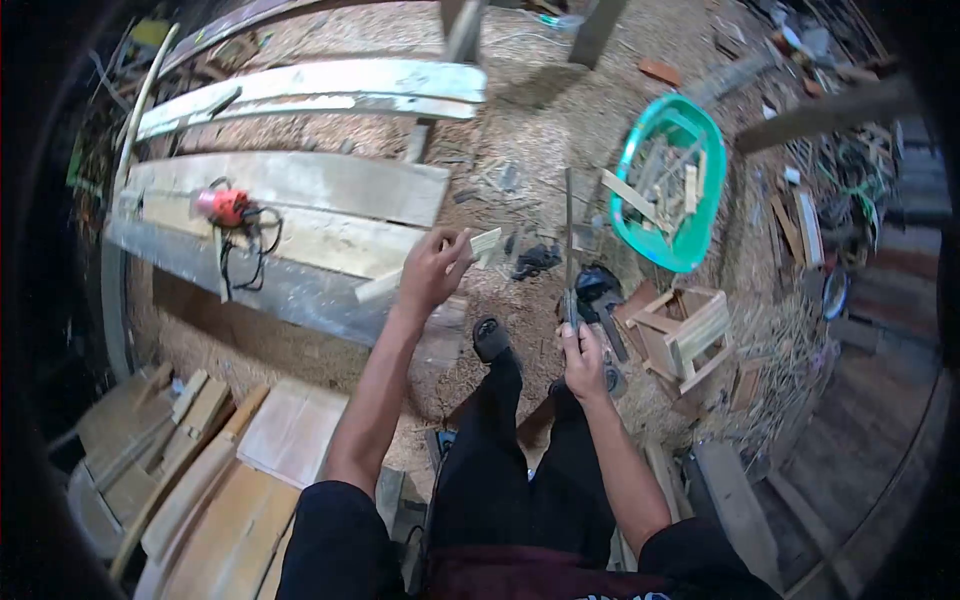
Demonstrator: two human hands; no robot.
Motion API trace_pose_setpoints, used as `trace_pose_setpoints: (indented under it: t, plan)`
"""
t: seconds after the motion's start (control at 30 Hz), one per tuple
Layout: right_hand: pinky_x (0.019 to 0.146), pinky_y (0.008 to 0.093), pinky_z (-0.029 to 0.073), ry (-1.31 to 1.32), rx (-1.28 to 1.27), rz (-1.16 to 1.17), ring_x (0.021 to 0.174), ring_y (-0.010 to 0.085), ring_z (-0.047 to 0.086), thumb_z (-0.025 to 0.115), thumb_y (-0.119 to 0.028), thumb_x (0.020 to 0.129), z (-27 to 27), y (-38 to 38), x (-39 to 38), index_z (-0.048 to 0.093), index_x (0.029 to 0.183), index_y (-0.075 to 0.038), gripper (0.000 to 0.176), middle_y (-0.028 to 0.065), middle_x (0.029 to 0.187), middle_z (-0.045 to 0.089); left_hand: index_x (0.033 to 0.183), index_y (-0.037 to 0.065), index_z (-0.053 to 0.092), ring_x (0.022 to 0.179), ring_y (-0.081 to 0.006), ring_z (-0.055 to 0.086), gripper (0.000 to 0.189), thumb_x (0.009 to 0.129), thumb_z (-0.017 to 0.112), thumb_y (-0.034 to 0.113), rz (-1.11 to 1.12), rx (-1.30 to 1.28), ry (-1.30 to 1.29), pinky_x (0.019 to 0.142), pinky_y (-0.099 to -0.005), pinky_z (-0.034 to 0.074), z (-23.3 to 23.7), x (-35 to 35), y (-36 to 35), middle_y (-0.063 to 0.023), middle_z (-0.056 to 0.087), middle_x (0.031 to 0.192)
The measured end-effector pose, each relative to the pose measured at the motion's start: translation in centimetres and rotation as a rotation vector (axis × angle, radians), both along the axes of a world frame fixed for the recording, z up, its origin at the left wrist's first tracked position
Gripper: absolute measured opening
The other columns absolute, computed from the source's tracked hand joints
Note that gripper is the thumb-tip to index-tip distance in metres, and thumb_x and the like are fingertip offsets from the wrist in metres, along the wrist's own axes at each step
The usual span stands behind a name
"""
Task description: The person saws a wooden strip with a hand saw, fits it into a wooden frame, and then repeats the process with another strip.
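My left hand (435, 270) is closed around a short pale wooden strip (486, 243), whose ends stick out on both sides of the fist. It is over the near right end of a plank bench (310, 240). My right hand (583, 362) grips the lower end of a long, narrow, dark blade-like tool (570, 235) that points away from me. I cannot tell the tool's exact kind. Just beyond the right hand lies a black object (598, 285) on the ground, and to its right stands a small wooden frame (690, 335).
A red power tool (228, 207) with a dark cord sits on the bench. Farther right, a green tub (715, 190) holds wood offcuts. Boards (285, 430) are stacked at lower left. Shavings cover the ground, and a white-painted beam (330, 85) lies behind the bench.
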State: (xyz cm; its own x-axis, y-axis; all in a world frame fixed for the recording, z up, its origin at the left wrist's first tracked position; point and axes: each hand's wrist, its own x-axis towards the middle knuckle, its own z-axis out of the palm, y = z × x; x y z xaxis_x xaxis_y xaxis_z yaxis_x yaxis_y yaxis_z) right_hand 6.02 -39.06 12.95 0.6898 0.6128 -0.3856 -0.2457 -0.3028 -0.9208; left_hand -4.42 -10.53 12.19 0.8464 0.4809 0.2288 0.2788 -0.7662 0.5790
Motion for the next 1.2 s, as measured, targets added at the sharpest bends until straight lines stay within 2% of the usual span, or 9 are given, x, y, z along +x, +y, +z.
trace_pose_setpoints:
  t: [0.03,0.13,0.37,0.5,0.6,0.77,0.9,1.0,1.2]
  plan:
    - [0.066,0.0247,0.041,0.034,-0.023,0.028,0.07,0.007,0.05,0.049,-0.029,0.106,-0.1,1.5,-0.9,0.059,0.092,-0.004,0.03,-0.0029,0.074,0.053,0.123,0.011,0.068,0.095,-0.0279,0.062,0.04,0.085,0.074,0.021,-0.038,0.017,0.118,0.082,-0.0406,0.05,-1.6,-1.7,2.5,-0.0093,0.063,0.106]
    - [0.059,0.0244,0.037,0.181,-0.081,0.035,0.064,0.0053,0.046,0.05,-0.03,0.106,-1.4,5.8,-2.4,0.056,0.087,-0.006,0.031,-0.003,0.071,0.051,0.123,0.008,0.068,0.097,-0.029,0.06,0.042,0.084,0.075,0.02,-0.074,0.165,0.125,0.084,-0.0403,0.048,-4.5,-3.7,8.0,-0.0111,0.062,0.108]
    - [0.056,0.0294,0.035,-0.122,-0.172,0.152,0.064,0.0076,0.038,0.057,-0.038,0.102,-0.9,14.9,-3.6,0.053,0.077,-0.004,0.043,-0.0038,0.066,0.042,0.139,0.016,0.057,0.127,-0.0289,0.05,0.053,0.087,0.067,0.018,-0.188,0.286,0.315,0.111,-0.0457,0.036,-8.3,-2.8,17.8,-0.009,0.055,0.133]
    - [0.057,0.0333,0.037,-0.22,-0.284,0.259,0.062,0.0109,0.04,0.057,-0.04,0.102,-3.0,17.0,-2.4,0.053,0.075,-0.002,0.046,0.0015,0.062,0.04,0.143,0.015,0.048,0.139,-0.0277,0.04,0.057,0.089,0.063,0.022,0.127,0.21,0.166,0.119,-0.0502,0.025,-9.4,-3.5,15.4,-0.0075,0.05,0.141]
    - [0.055,0.0333,0.036,-0.206,-0.308,0.3,0.06,0.0113,0.04,0.057,-0.039,0.102,-3.3,18.2,-1.6,0.052,0.074,-0.002,0.047,0.0018,0.061,0.04,0.139,0.018,0.05,0.14,-0.0299,0.04,0.056,0.086,0.068,0.019,0.371,0.048,0.028,0.118,-0.0509,0.026,-11.6,-3.7,10.9,-0.0079,0.05,0.141]
    - [0.053,0.0332,0.035,-0.275,-0.28,0.352,0.057,0.0112,0.039,0.059,-0.037,0.101,-4.3,18.6,-0.4,0.053,0.071,-0.002,0.047,0.0027,0.058,0.04,0.14,0.024,0.047,0.14,-0.03,0.037,0.07,0.076,0.073,0.027,0.436,0.155,0.104,0.116,-0.0618,0.021,-11.4,-1.9,7.9,-0.0084,0.044,0.143]
    - [0.052,0.0336,0.035,-0.222,-0.343,0.394,0.056,0.0117,0.039,0.059,-0.037,0.101,-5.4,18.0,0.5,0.055,0.072,-0.001,0.047,0.004,0.057,0.041,0.138,0.03,0.051,0.142,-0.031,0.032,0.072,0.07,0.073,0.027,0.4,0.145,0.179,0.116,-0.063,0.019,-11.4,-2.1,8.0,-0.0079,0.04,0.145]
    - [0.052,0.034,0.036,-0.22,-0.344,0.442,0.056,0.0118,0.04,0.06,-0.038,0.1,-5.5,17.7,1.4,0.056,0.073,-0.001,0.046,0.0044,0.057,0.043,0.135,0.036,0.054,0.142,-0.0288,0.032,0.061,0.077,0.074,0.039,0.4,0.216,0.227,0.116,-0.0661,0.016,-11.5,-1.9,7.9,-0.0072,0.042,0.142]
    - [0.052,0.0347,0.037,-0.214,-0.33,0.464,0.055,0.0122,0.041,0.06,-0.039,0.1,-6.0,17.2,2.0,0.057,0.074,-0.001,0.046,0.005,0.056,0.043,0.138,0.041,0.052,0.143,-0.0303,0.029,0.065,0.076,0.073,0.04,0.391,0.242,0.282,0.113,-0.0703,0.016,-11.7,-1.5,7.8,-0.0087,0.039,0.143]
